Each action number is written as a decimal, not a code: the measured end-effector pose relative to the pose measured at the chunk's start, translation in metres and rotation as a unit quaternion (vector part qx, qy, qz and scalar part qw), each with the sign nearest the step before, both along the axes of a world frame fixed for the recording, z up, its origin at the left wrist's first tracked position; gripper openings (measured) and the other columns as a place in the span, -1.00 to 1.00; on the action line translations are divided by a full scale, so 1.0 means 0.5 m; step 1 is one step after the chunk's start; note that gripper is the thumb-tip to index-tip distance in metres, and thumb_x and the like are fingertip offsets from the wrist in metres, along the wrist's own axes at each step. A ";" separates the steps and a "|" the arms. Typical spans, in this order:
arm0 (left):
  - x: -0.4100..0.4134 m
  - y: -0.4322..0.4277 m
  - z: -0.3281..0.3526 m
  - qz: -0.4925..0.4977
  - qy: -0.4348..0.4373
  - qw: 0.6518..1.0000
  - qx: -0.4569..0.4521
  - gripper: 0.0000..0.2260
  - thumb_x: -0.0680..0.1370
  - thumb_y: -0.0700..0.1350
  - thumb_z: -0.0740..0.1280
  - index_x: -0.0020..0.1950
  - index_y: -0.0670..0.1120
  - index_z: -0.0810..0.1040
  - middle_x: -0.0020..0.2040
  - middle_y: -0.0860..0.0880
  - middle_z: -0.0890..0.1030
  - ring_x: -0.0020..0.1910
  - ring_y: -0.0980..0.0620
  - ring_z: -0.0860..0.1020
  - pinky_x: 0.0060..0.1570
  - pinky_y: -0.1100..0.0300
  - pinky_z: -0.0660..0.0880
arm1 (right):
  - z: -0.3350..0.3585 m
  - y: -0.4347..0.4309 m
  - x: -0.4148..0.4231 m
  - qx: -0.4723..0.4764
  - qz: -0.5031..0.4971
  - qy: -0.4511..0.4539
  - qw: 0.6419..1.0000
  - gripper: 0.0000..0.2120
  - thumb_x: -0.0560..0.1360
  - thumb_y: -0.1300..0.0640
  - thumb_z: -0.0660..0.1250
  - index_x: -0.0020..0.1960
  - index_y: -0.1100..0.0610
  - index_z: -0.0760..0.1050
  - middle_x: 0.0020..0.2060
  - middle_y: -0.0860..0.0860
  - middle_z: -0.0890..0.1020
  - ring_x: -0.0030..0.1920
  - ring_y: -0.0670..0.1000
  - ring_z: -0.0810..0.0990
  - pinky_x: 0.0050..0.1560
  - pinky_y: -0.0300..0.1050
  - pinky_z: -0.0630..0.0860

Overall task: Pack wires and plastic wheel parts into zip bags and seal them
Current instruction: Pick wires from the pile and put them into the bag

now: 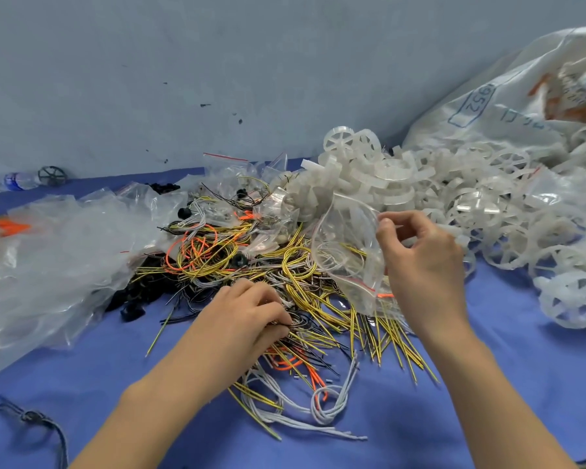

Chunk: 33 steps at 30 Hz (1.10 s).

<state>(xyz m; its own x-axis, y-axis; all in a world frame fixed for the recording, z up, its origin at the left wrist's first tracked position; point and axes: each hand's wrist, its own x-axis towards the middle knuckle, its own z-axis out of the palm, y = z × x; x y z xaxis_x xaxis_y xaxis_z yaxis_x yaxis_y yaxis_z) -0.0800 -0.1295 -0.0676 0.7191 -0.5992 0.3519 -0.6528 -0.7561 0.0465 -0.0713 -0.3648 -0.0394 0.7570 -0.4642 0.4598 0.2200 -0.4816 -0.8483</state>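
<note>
Blue desk point(99, 374) fills the lower frame beneath a grey wall. Upper right: a large white sack point(508, 96) lies on its side, printed with a boxed, inverted "1952" in blue; other print is unreadable. Below it, a heap of translucent plastic wheel parts point(487, 211) spreads toward the right edge. Left: a crumpled pile of clear bags point(55, 252). Centre: a tangle of wires point(318, 299), yellow, orange, grey and black, the straight yellow strands fanning toward the lower right. Right hand point(423, 265) pinches the rim of a clear zip bag point(349, 255), which hangs mouth-up, long axis near vertical, above the wires. Left hand point(251, 316), fingers curled, grips wires in the tangle.
</note>
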 end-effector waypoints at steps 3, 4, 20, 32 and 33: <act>-0.001 0.003 0.016 0.021 0.088 0.987 -0.133 -0.85 0.53 0.14 0.31 -0.01 0.17 0.64 0.04 0.24 0.51 0.16 0.16 0.39 0.19 0.27 0.30 | -0.002 0.003 -0.001 -0.002 0.015 -0.003 1.000 -0.89 0.57 0.01 0.32 -0.06 -0.03 0.61 -0.36 -0.15 0.59 -0.32 -0.10 0.55 -0.26 -0.09 0.46; -0.001 0.004 0.024 0.027 0.116 0.977 -0.176 -0.83 0.51 0.18 0.29 -0.02 0.19 0.64 0.02 0.26 0.51 0.17 0.19 0.39 0.17 0.36 0.26 | -0.001 0.004 -0.001 -0.004 0.015 -0.005 1.000 -0.89 0.57 0.01 0.32 -0.06 -0.03 0.62 -0.37 -0.15 0.59 -0.32 -0.09 0.55 -0.24 -0.06 0.49; 0.029 0.055 0.087 0.113 0.164 0.816 -0.543 -0.87 0.45 0.11 0.37 -0.08 0.14 0.66 -0.14 0.07 0.68 -0.15 0.11 0.65 -0.20 0.21 0.61 | -0.013 0.008 -0.002 -0.089 0.031 0.009 0.996 -0.90 0.56 -0.01 0.32 -0.09 -0.08 0.60 -0.34 -0.24 0.59 -0.27 -0.25 0.55 -0.35 -0.38 0.34; -0.007 0.011 0.075 -0.027 -0.171 0.950 -0.259 -0.86 0.58 -0.16 0.32 0.05 -0.17 0.65 0.17 -0.03 0.58 0.18 0.20 0.53 0.17 0.41 0.38 | 0.009 0.089 -0.011 -0.126 0.332 0.041 0.934 -0.61 0.63 -0.13 0.18 0.43 -0.11 0.41 0.25 -0.19 0.54 0.26 -0.27 0.46 0.26 -0.28 0.38; -0.010 0.007 0.072 -0.044 -0.172 0.953 -0.247 -0.84 0.59 -0.16 0.31 0.06 -0.19 0.64 0.20 -0.05 0.56 0.21 0.19 0.51 0.20 0.40 0.38 | 0.011 0.100 -0.010 -0.080 0.385 0.061 0.917 -0.64 0.64 -0.08 0.18 0.42 -0.09 0.43 0.24 -0.17 0.58 0.27 -0.24 0.49 0.30 -0.19 0.41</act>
